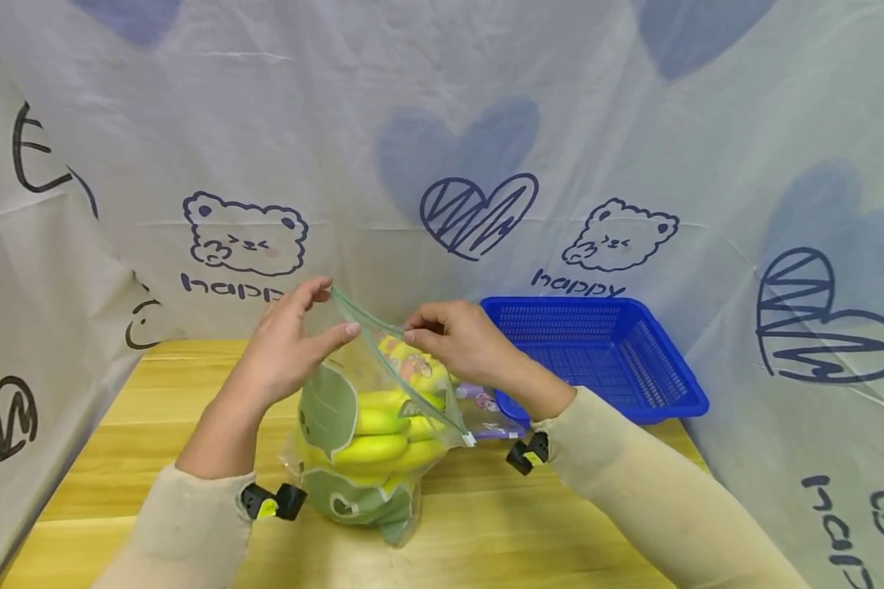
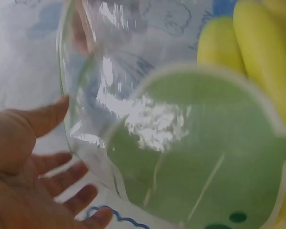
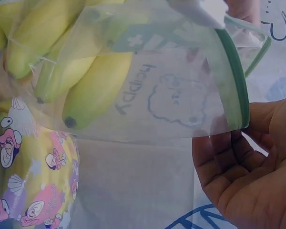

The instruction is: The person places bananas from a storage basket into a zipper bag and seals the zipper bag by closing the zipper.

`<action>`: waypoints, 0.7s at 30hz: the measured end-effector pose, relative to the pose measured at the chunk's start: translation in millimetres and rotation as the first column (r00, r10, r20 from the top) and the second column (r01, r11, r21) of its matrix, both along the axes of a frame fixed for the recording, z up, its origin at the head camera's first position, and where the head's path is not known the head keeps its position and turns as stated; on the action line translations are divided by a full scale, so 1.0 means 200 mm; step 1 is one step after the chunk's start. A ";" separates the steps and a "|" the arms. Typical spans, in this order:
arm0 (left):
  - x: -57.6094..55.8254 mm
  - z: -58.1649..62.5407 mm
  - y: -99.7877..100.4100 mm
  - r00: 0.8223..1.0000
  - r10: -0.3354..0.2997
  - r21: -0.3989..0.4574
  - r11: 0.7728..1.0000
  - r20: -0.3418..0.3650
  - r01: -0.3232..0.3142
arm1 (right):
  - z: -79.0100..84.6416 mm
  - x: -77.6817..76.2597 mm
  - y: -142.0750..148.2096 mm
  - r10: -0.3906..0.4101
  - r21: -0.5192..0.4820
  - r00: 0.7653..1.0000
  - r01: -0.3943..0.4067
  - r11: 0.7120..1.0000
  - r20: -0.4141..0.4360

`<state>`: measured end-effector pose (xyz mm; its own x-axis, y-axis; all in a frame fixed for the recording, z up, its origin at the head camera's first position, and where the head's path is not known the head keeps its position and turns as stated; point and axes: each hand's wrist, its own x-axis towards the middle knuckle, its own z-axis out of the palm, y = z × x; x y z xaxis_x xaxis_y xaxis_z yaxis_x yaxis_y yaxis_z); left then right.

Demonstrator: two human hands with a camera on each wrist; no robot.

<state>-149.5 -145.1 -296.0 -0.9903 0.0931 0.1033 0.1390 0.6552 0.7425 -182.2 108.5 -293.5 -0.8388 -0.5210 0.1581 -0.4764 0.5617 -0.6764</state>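
Note:
A clear zip bag (image 1: 327, 413) with green prints stands on the table, holding a bunch of bananas (image 1: 374, 448). Its green-edged mouth gapes at the top, with a white slider (image 1: 468, 439) at the near right end. My left hand (image 1: 280, 356) is at the left end of the mouth, fingers spread and thumb touching the rim; the left wrist view shows those fingers (image 2: 69, 179) loosely extended against the clear plastic. On the other side, my right hand (image 1: 464, 339) pinches the rim between thumb and curled fingers, by the green zip strip (image 3: 236, 81) in the right wrist view.
Behind the banana bag sits another zip bag (image 3: 38, 176) with pink and purple cartoon prints and yellow contents. A blue plastic basket (image 1: 626, 393) stands at the back right of the wooden table (image 1: 545, 523). A printed white curtain (image 1: 368, 188) hangs behind and at both sides.

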 end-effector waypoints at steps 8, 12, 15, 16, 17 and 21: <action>-0.12 -0.06 -0.06 0.997 -0.064 0.140 0.989 0.043 0.058 | -0.05 0.03 0.12 -0.046 -0.056 0.994 0.051 0.997 0.096; -0.11 -0.08 -0.09 1.000 -0.012 0.168 0.986 0.003 0.012 | -0.11 0.08 0.24 -0.068 -0.057 0.987 0.077 0.995 0.149; -0.11 -0.08 -0.11 1.000 -0.005 0.176 0.984 -0.015 0.008 | -0.16 0.12 0.32 -0.044 -0.014 0.986 0.047 0.999 0.161; -0.11 -0.08 -0.12 1.000 -0.006 0.174 0.985 -0.015 0.009 | -0.19 0.13 0.33 -0.042 0.008 0.986 0.042 0.999 0.162; -0.11 -0.08 -0.12 1.000 -0.007 0.170 0.985 -0.015 0.010 | -0.22 0.15 0.34 -0.044 0.030 0.986 0.040 0.999 0.162; -0.10 -0.07 -0.13 1.000 -0.016 0.149 0.989 -0.005 0.016 | -0.33 0.19 0.35 -0.106 0.047 0.982 0.100 0.994 0.155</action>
<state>-170.1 -170.7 -309.6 -0.9884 0.0923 0.1210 0.1517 0.5346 0.8314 -144.5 177.7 -359.3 -0.9011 -0.4337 0.0020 -0.3045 0.6293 -0.7150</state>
